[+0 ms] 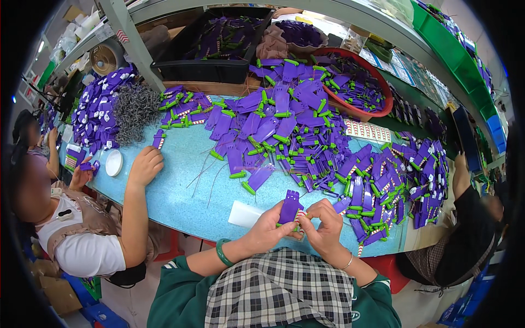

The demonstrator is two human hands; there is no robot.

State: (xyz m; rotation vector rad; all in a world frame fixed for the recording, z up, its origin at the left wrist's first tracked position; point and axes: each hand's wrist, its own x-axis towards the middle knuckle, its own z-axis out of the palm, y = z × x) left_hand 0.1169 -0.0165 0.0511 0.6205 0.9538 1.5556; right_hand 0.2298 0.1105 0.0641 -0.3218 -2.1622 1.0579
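Note:
Low over the near edge of the blue table [180, 169], my left hand [264, 232] grips a flat purple plastic piece [291, 206] with a bit of green at its lower end. My right hand [327, 228] comes at it from the right, its thumb and forefinger pinched together at a small red-and-white striped sticker [299, 215] on the piece's lower part. Whether the sticker is fully on the piece cannot be made out. Left of my hands lies a white rectangular sheet [240, 214]. Just beyond, a big heap of purple pieces with green ends [281, 104] spreads over the table.
Right of my hands lies a pile of sticker-bearing purple pieces [377, 188]; a sticker sheet [367, 131] is behind. A red basin [389, 101] and a black crate [202, 71] stand farther back. Co-workers sit at left, where an arm [139, 186] rests, and right [465, 218].

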